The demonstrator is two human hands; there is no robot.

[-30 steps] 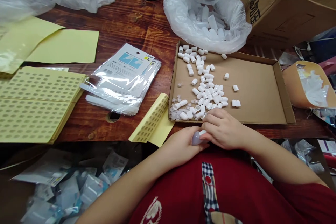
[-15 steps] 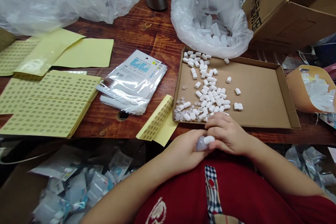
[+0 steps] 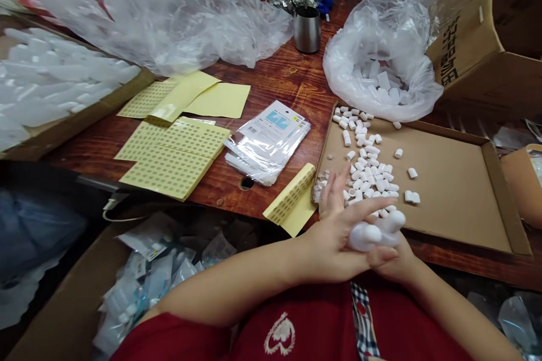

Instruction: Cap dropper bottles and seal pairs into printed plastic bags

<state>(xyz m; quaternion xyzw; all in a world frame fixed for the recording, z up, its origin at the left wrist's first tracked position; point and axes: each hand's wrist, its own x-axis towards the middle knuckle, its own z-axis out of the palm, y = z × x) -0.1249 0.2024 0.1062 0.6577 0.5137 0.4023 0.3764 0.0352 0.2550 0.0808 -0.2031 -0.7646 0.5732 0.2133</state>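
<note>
My left hand (image 3: pixel 334 231) is raised over the near edge of the shallow cardboard tray (image 3: pixel 457 192), fingers stretched and spread. Two small white bottles (image 3: pixel 372 232) lie against its palm. My right hand (image 3: pixel 387 259) sits just below and behind them, mostly hidden, with its fingers curled round the bottles from underneath. Several white caps (image 3: pixel 366 172) lie scattered in the left half of the tray, just beyond my left fingertips. A yellow sticker sheet (image 3: pixel 292 198) hangs over the table edge left of my left hand.
A clear bag of white bottles (image 3: pixel 381 76) stands behind the tray, with a cardboard box (image 3: pixel 486 51) on its right. Yellow sticker sheets (image 3: pixel 171 152), a stack of clear packets (image 3: pixel 271 141) and a steel cup (image 3: pixel 307 29) lie on the wooden table. A carton of packed items (image 3: pixel 148 271) sits below left.
My view has swung up and to the left. Both hands were closed together on a bottle; now my left hand has spread its fingers and the bottles show between the hands.
</note>
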